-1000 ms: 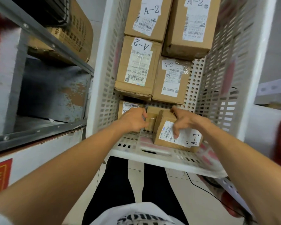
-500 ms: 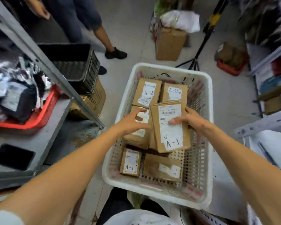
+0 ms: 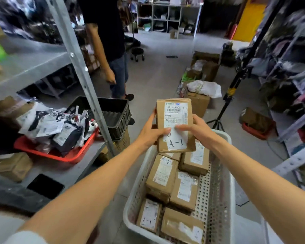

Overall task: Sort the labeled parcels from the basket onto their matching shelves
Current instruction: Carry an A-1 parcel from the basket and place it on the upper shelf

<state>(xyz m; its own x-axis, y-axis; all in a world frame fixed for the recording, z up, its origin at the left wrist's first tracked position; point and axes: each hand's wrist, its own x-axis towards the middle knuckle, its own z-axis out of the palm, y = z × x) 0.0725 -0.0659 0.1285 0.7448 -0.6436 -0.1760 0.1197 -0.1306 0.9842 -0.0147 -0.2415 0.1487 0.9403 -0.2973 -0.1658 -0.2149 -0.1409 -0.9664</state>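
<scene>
A brown cardboard parcel (image 3: 174, 110) with a white label marked A-1 is held up above the far end of the white plastic basket (image 3: 217, 199). My left hand (image 3: 151, 132) grips its left edge and my right hand (image 3: 195, 129) grips its right edge, thumbs on the label. Several more brown parcels lie in the basket, one marked A-2 (image 3: 163, 175) and a small one marked A-1 (image 3: 149, 215) at the near end.
A grey metal shelf rack (image 3: 81, 67) stands at left, with a red tray (image 3: 60, 154) of bagged packets on one level. A black crate (image 3: 113, 113) sits behind the rack post. A person in dark clothes (image 3: 111, 50) stands ahead. A tripod (image 3: 231, 92) and floor boxes are at right.
Both hands have lifted the A-1 parcel out of the basket and raised it higher. The view has tilted up from the basket to the aisle.
</scene>
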